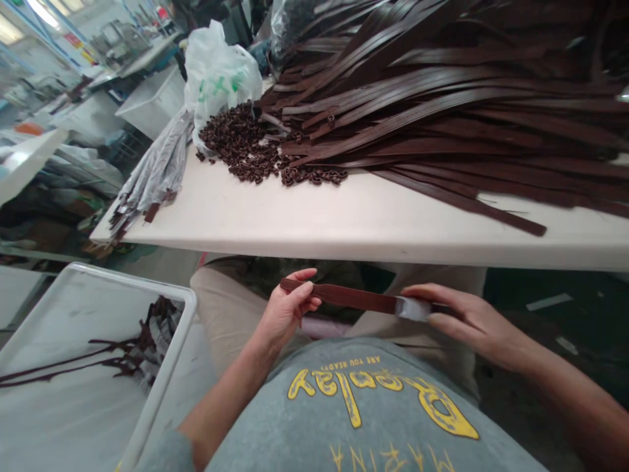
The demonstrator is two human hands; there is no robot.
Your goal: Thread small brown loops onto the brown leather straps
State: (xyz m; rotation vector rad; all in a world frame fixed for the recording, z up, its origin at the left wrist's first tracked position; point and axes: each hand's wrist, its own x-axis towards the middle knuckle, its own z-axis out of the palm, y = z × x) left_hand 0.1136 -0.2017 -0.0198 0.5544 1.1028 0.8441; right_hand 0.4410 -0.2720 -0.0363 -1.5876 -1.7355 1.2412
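Observation:
A dark brown strap (356,297) stretches between my two hands above my lap, just below the table's front edge. My left hand (293,300) pinches its left end between thumb and fingers. Around the strap's right part sits a whitish, translucent wrap (413,309). My right hand (455,314) is closed on the strap at the right side of this wrap, thumb below and fingers above. The strap's far right end is hidden by the right hand.
On the white table (314,219) lie a large pile of brown straps (442,124), a heap of small brown loops (246,147), a plastic bag (221,69) and wrapped straps (157,167). A white bin (189,308) with wrapped straps stands at lower left.

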